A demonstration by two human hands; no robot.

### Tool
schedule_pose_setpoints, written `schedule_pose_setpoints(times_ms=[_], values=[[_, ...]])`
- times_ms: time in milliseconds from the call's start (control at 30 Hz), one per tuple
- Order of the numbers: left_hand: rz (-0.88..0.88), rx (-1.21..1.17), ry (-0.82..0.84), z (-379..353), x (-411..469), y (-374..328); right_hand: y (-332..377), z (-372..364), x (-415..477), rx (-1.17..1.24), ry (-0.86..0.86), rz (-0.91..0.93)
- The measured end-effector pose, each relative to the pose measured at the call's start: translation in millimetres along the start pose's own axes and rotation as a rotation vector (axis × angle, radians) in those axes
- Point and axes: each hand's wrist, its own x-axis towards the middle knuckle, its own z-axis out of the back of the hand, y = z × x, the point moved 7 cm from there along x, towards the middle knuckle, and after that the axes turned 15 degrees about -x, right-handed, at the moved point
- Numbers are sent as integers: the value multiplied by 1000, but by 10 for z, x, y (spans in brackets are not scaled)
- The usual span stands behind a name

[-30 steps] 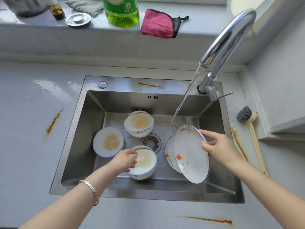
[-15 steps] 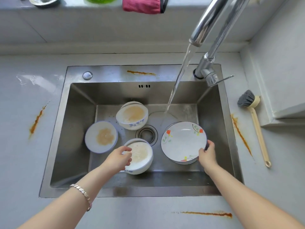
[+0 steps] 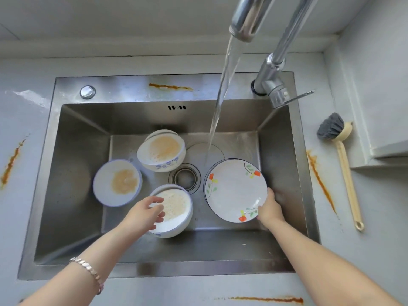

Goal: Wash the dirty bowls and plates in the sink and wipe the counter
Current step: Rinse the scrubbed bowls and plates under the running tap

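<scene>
Reaches into the sink [image 3: 66, 89] from the near left with the left hand [image 3: 143, 214], bracelet [image 3: 88, 271] on the wrist, palm down over the near left rim of the near bowl [image 3: 176, 215]. Curls the fingers loosely above that rim, thumb a little apart from them; cannot tell whether touching or gripping it.

Reaches in from the near right with the right hand [image 3: 270, 209], forearm straight, wrist low beside the right wall. Pinches the near right edge of the flowered plate [image 3: 235, 188], thumb along the rim on top, other fingers hidden beneath. Holds the plate face up and close to level, right of the drain [image 3: 185, 176] and just nearer than the landing point of the water [image 3: 221, 96].

Counted in the sink:
- One flowered plate.
- One small blue-rimmed dish [image 3: 117, 183] at the left, smeared tan in the middle.
- Two bowls with tan residue: the near one under the left hand, and the far bowl [image 3: 162, 151], tilted, just beyond the drain. A second rim right behind each, perhaps another bowl nested below.
- One drain, in the middle of them all.

Counted around the sink:
- One tap [image 3: 249, 18] at the far right, with one stream falling to the sink floor between far bowl and plate.
- One long-handled brush [image 3: 345, 171] on the counter [image 3: 375, 239] right of the sink, bristles at the far end.
- Four orange-brown streaks [image 3: 170, 86]: one on the far sink rim, and one each on the counter at left, right and near.
</scene>
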Motion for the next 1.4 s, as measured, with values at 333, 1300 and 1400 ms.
schedule_pose_setpoints(times_ms=[333, 1300, 1400], values=[[-4, 9, -13, 343, 74, 137, 791, -92, -561, -444, 102, 279], [-92, -897, 34, 626, -433, 40, 1977, -125, -1875, 445, 473, 351], [-239, -778, -152, 798, -518, -134, 1964, -19, -1958, 422, 482, 394]])
